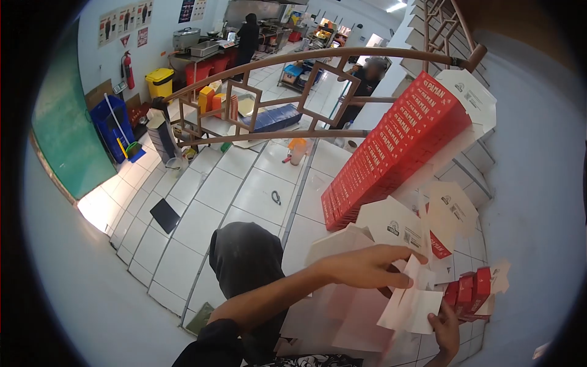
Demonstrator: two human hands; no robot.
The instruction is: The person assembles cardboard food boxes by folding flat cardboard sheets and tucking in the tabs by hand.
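- Head view: white floor tiles [257, 183] with dark lines make up the ground, and a brown railing [342, 52] runs across.
- Past it is a kitchen with one yellow bin [160, 81] and one red fire extinguisher [128, 70]; one green door [67, 110] is at the left.
- Two people are back there, one [247, 40] by the counter, one [367, 79] behind the railing.
- Some of the right hand [447, 330] is hidden behind the white card [419, 306], and a blur hides the card's bottom.
- One long stack of red boxes [391, 159] leans beyond the hands; I can't count them all.
- Both hands hold the one card, low at the right: the left hand [367, 267], half curled, pinches its top; the right hand, partly bent, grips its side with the thumb in front.
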